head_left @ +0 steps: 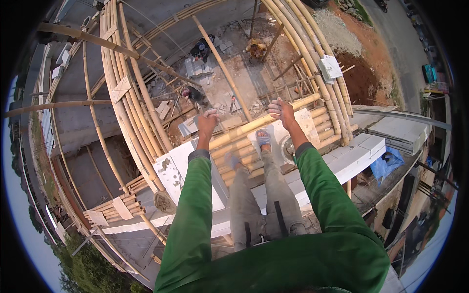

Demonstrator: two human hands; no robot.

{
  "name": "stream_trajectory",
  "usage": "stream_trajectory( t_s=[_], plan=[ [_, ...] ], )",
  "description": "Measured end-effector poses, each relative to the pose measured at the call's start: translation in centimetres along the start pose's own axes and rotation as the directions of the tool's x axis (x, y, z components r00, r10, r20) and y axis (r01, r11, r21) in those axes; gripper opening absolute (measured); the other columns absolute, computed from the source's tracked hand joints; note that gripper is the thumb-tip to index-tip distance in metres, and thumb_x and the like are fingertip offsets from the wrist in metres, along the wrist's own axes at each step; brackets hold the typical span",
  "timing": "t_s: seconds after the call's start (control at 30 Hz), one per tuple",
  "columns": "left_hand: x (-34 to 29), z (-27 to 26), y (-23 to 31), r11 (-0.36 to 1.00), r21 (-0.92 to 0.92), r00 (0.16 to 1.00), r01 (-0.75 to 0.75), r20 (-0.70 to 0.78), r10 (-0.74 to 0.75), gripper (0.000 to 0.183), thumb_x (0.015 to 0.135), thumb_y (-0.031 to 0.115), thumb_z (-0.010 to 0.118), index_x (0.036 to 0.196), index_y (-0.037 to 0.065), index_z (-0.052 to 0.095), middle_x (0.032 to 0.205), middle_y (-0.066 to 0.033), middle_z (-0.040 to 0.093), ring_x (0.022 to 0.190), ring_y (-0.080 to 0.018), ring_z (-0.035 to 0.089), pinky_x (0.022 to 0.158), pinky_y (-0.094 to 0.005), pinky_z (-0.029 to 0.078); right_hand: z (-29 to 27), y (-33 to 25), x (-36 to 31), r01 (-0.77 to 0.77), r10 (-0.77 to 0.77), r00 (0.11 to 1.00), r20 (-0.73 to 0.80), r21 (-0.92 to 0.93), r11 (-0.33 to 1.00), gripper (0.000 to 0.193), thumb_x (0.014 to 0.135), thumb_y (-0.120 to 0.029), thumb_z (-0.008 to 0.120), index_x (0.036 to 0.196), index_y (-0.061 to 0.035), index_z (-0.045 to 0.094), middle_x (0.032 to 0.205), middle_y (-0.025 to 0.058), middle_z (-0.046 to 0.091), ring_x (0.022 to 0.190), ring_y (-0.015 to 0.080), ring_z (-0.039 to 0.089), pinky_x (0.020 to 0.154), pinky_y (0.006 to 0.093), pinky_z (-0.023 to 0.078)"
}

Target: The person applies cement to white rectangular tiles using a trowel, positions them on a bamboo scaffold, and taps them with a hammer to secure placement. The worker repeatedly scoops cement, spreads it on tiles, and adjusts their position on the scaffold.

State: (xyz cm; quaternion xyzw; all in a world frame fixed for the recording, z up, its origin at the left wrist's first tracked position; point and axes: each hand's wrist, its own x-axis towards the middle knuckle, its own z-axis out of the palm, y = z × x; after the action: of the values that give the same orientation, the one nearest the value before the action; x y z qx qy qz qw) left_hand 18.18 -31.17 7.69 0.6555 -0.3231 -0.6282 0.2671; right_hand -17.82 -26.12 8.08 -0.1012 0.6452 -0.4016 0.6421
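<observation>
Left hand (208,119), right hand (282,111) apart, bamboo platform (239,145) underfoot, rubble-strewn ground (215,90) below

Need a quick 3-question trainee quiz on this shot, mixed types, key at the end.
1. True or false: the person's sleeves are red.

2. Multiple choice: the long, round poles in front of the person are of
A) steel
B) bamboo
C) plastic

3. Short answer: which of the person's own hands is nearer the blue tarp?

Key:
1. False; the green sleeves show plainly.
2. B.
3. The right hand.
</observation>
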Motion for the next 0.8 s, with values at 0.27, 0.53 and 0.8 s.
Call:
stream_trajectory(
  t_s=[0.27, 0.53, 0.8],
  plan=[
    [10.2, 8.0, -7.8, 0.963, -0.096, 0.967, 0.252, 0.001, -0.253, 0.047, 0.103, 0.035, 0.064, 0.135, 0.001, 0.061, 0.118, -0.0115, 0.069, 0.102, -0.0258, 0.069, 0.093, -0.0434, 0.056, -5.6, 5.5, 13.3, -0.031, 0.036, 0.994, -0.100, 0.045, 0.998, 0.054, 0.105, -0.045, 0.054, 0.135, -0.0005, 0.061, 0.118, 0.0146, 0.074, 0.098, 0.0245, 0.073, 0.084, 0.0390, 0.060],
    [12.8, 12.2, -13.5, 0.931, -0.094, 0.935, 0.354, 0.050, -0.351, 0.062, 0.105, 0.052, 0.055, 0.142, 0.002, 0.056, 0.128, -0.0121, 0.068, 0.112, -0.0296, 0.066, 0.098, -0.0489, 0.053, -10.2, 8.8, 17.7, -0.057, 0.076, 0.983, -0.168, 0.111, 0.992, 0.050, 0.105, -0.041, 0.056, 0.132, 0.0007, 0.061, 0.113, 0.0157, 0.074, 0.091, 0.0245, 0.074, 0.075, 0.0366, 0.061],
    [10.6, 14.9, -9.1, 0.845, -0.392, 0.929, 0.363, 0.080, -0.362, 0.100, 0.094, 0.077, 0.054, 0.165, 0.013, 0.023, 0.165, -0.0169, 0.033, 0.149, -0.0412, 0.035, 0.115, -0.0649, 0.035, -11.5, 6.1, 12.1, -0.042, 0.145, 0.934, -0.326, 0.304, 0.952, 0.060, 0.103, -0.051, 0.059, 0.138, -0.0030, 0.058, 0.128, 0.0187, 0.068, 0.116, 0.0319, 0.066, 0.094, 0.0477, 0.057]
  ],
)
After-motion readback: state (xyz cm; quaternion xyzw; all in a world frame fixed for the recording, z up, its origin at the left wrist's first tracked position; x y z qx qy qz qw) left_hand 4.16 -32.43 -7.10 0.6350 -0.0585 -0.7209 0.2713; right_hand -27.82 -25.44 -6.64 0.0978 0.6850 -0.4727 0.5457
